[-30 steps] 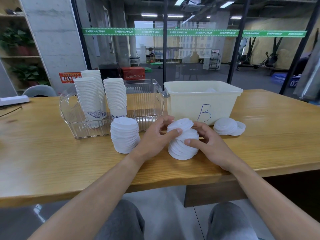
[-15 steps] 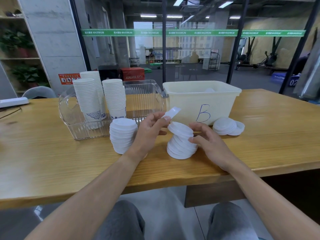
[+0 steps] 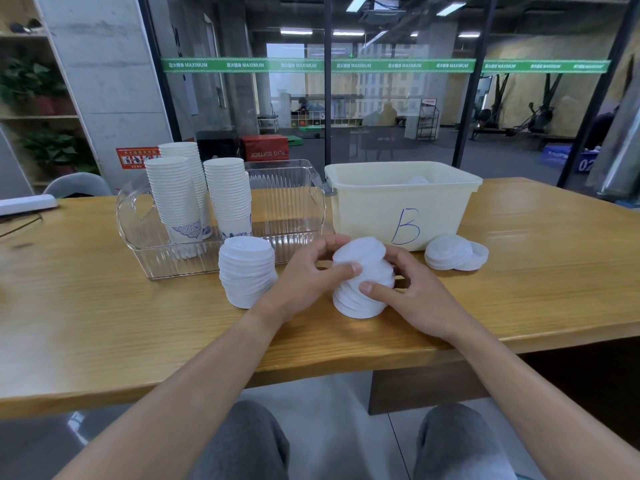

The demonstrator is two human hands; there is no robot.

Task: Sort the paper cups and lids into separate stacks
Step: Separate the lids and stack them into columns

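Both hands wrapped around the leaning middle stack of white plastic lids [image 3: 362, 282] near the table's front edge: left hand [image 3: 304, 278] cups its left side, thumb on the front; right hand [image 3: 412, 296] closes on the right side, thumb on the front. Top lids sit tilted and offset. Probably squaring the stack. Best done with light, even squeeze from both sides and top lids nudged back over the base; hard pressure could skew or spill them.

Just left: a taller, neater stack of white lids [image 3: 246, 270], not touching. Right: a short pile of white lids [image 3: 453, 252] beside the cream plastic bin marked "B" [image 3: 401, 202]. Behind the neat stack: three stacks of white paper cups [image 3: 197, 192] upright in a clear ribbed plastic tray [image 3: 291, 199].

Surface: smooth light wooden table [image 3: 104, 306], flat, low friction, so stacks may slide. Beyond: glass partition with green banner, gym space behind; shelving with plants at left.
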